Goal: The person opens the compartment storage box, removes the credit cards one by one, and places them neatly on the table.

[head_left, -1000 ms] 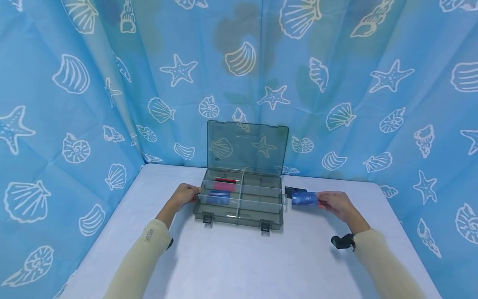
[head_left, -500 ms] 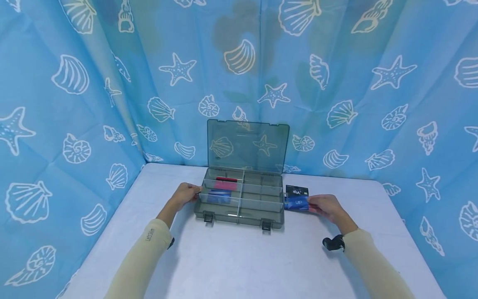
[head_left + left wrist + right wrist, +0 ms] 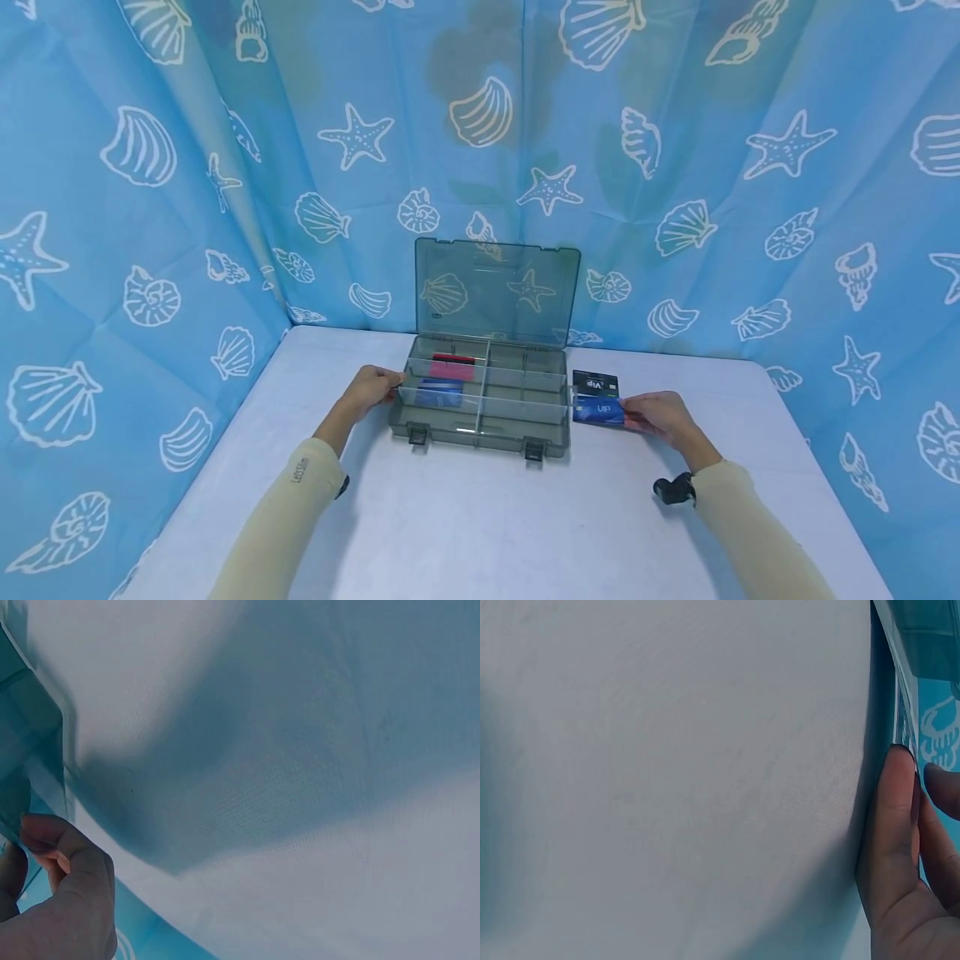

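A smoky see-through divided storage box (image 3: 480,439) stands on the table, its lid raised at the back. My left hand (image 3: 370,390) pinches the box's left side wall; in the left wrist view the thumb and fingers (image 3: 56,844) meet at its edge. To the right of the box, my right hand (image 3: 663,417) holds the right end of a blue card (image 3: 598,410) with white lettering. This card lies low, overlapping the front of a black card (image 3: 596,384) marked "Vip". In the right wrist view, the finger (image 3: 895,787) and thumb sit on either side of the card's thin edge.
A red and pink card (image 3: 453,372) lies in the back left compartment, and a blue card (image 3: 440,393) in the one before it. Two black latches (image 3: 534,452) jut from the box front. A blue shell-print curtain (image 3: 360,208) hangs behind and beside the white table (image 3: 480,525).
My right hand has moved left and down with the blue card, bringing it beside the box, and more of the black card shows. My left hand stays at the box's left side.
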Demonstrator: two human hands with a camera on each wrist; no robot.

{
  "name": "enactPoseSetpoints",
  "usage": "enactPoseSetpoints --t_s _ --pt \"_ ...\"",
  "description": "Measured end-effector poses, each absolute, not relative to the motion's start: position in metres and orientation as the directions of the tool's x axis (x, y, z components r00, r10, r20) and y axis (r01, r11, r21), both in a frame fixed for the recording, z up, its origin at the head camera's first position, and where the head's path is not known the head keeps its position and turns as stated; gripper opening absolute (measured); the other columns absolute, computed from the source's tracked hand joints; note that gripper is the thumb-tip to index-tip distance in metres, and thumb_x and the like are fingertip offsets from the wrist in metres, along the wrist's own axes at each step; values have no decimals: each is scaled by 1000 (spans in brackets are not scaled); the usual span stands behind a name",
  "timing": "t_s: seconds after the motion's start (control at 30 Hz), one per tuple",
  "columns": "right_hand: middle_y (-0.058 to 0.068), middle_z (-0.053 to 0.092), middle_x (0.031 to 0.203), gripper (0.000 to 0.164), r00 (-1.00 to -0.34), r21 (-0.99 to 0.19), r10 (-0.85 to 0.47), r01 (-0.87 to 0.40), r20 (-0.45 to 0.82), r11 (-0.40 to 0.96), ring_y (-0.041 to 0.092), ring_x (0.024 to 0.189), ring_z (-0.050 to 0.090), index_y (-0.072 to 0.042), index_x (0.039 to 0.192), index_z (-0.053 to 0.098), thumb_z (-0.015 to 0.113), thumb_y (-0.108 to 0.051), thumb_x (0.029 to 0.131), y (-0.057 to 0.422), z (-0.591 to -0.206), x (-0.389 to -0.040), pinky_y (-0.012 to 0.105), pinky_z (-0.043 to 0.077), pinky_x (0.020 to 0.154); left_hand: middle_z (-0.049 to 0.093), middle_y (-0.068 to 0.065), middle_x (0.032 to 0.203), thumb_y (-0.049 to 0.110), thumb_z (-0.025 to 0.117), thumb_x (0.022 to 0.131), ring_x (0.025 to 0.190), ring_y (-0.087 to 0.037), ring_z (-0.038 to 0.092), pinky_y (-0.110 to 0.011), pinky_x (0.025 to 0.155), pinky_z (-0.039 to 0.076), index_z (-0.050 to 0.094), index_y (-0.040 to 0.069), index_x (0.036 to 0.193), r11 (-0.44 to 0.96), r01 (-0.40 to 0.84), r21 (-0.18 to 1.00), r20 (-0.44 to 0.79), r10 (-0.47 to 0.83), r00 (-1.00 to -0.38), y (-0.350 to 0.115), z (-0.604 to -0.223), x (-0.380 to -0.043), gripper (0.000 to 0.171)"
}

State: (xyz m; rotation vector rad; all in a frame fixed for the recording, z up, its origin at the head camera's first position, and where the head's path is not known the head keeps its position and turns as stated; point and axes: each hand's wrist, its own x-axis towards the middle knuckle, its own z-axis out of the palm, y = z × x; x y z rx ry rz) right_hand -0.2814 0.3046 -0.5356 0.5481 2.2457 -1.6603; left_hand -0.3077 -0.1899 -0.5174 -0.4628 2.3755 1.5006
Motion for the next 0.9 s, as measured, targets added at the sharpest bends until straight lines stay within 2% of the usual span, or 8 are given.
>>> enactPoseSetpoints --t_s 0.17,0.4,0.9 --pt "19 66 104 44 -889 -838 138 458 -438 297 15 74 68 13 126 55 67 -14 93 304 -538 -283 26 57 70 56 -19 120 26 56 100 104 -29 56 -41 95 49 52 -7 129 404 -406 819 -399 -106 -911 -190 -517 -306 44" --pt "11 66 89 43 -885 -829 140 465 -444 312 15 71 68 14 126 53 61 -17 97 306 -539 -285 27 58 68 56 -19 120 26 56 100 105 -29 56 -42 95 49 52 -7 129 407 -403 820 -398 -101 -912 -191 -517 -307 44" --pt "14 65 94 44 -881 -799 182 474 -438 369 16 72 68 12 129 50 51 -22 101 303 -543 -283 26 57 69 58 -17 118 25 57 100 102 -27 57 -39 91 51 56 -5 128 387 -414 824 -408 -101 -907 -190 -518 -309 41"
